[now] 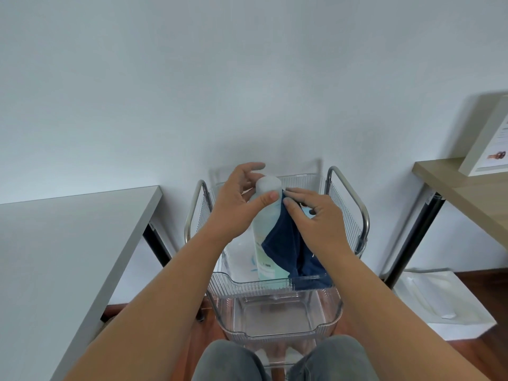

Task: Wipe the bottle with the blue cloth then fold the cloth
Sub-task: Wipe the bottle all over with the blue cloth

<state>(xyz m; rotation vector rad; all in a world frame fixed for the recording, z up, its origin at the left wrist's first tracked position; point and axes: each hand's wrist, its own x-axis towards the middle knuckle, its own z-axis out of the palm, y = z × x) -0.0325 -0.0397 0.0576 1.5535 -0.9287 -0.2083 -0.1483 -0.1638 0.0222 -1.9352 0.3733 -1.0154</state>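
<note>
Head view shows the left hand (236,199) curled round the neck of the bottle (262,232), thumb pressed across the front just below the white cap (268,184) and fingers reaching behind it. The bottle stands upright in the clear top tray (255,284) of a cart. The right hand (316,215) presses the blue cloth (286,248) against the bottle's right side, fingertips (288,202) bent onto the cloth's upper edge beside the left thumb; the cloth hangs below those fingers into the tray. To wipe well, I judge the left grip should stay firm near the cap while the right hand draws the cloth downward, then turns the bottle to reach the side behind the fingers.
</note>
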